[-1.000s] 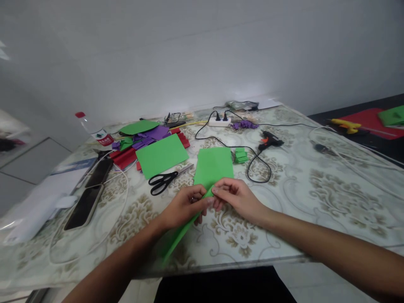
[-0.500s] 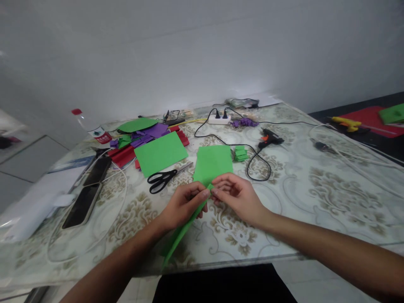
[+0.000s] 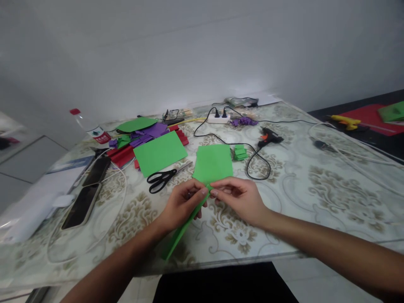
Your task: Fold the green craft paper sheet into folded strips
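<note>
A folded strip of green paper [image 3: 180, 235] slants from near the table's front edge up to my two hands. My left hand [image 3: 183, 204] is closed on it, thumb on top near its upper end. From the other side, my right hand [image 3: 238, 198] pinches the tip of the same strip between thumb and forefinger. Just beyond my fingers lies a flat green sheet [image 3: 213, 162]. A small stack of folded green pieces [image 3: 240, 152] sits beside its right edge. Black-handled scissors [image 3: 162, 180] lie to the left of my hands.
Another green sheet [image 3: 160, 153] rests by red and purple scraps [image 3: 148, 132]. A black glue gun [image 3: 269, 138] lies on the right, its cord looping toward a white power strip [image 3: 219, 119]. Phones [image 3: 82, 206], a cable and a bottle [image 3: 98, 134] are at left; a yellow glue gun [image 3: 346, 122] lies far right.
My right fingers have drawn closer together and flattened over the strip's tip. My left hand keeps its grip with little movement.
</note>
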### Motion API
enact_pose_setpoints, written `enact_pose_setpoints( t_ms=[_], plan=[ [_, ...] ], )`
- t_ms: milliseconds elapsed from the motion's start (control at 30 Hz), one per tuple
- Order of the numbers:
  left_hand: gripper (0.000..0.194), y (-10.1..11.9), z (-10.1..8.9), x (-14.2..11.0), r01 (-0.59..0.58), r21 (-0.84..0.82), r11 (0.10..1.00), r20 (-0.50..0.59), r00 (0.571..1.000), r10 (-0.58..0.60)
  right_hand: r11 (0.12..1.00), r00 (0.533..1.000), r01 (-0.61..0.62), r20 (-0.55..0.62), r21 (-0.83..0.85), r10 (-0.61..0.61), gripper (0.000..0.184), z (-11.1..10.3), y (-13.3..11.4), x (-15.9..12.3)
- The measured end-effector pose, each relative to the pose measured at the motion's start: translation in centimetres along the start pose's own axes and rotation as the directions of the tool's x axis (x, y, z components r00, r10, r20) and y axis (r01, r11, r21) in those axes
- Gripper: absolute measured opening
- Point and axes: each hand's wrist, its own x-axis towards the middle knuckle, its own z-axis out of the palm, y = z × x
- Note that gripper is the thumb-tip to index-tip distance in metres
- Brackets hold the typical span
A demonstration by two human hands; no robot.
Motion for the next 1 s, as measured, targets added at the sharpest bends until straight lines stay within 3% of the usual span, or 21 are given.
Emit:
enact_pose_setpoints(
  t_ms=[167, 467, 1000],
  plan=[
    [0.037, 0.00, -0.06, 0.06, 0.022, -0.026, 0.999, 0.019, 1.000, -0.022, 0.995, 0.999, 0.039, 0.004, -0.094, -0.038, 0.022, -0.19, 0.04, 0.11],
    [0.030, 0.02, -0.36, 0.10, -0.010, -0.091, 0.996, 0.041, 0.999, 0.014, 0.995, 0.997, 0.070, 0.039, -0.073, -0.068, 0.023, -0.39, -0.02, 0.16],
    [0.032, 0.05, -0.58, 0.25, -0.031, -0.019, 0.999, 0.028, 0.999, 0.032, 0.976, 0.992, 0.121, 0.040, -0.183, -0.116, 0.020, -0.59, -0.07, 0.27]
  ],
)
